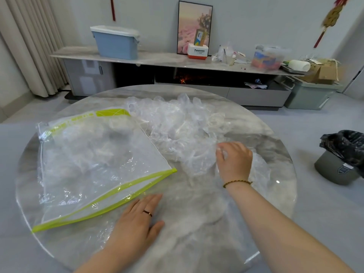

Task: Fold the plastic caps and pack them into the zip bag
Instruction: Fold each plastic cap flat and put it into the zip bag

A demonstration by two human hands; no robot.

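On table [271, 142], left hand [137, 219] flat; right hand [235, 160] among caps [177, 123], grip hidden.

The left hand [137, 219] lies palm down on the desk [271, 142] just beside the zip bag's [94, 164] near edge, fingers straight, while the right hand [235, 160], forearm outstretched, reaches right of the zip bag, fingers curled down gripping plastic caps [177, 125].

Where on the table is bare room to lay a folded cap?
Bare marble along the table rim, right of the cap pile and right hand. Crowded: zip bag fills the left, left hand at its near edge.
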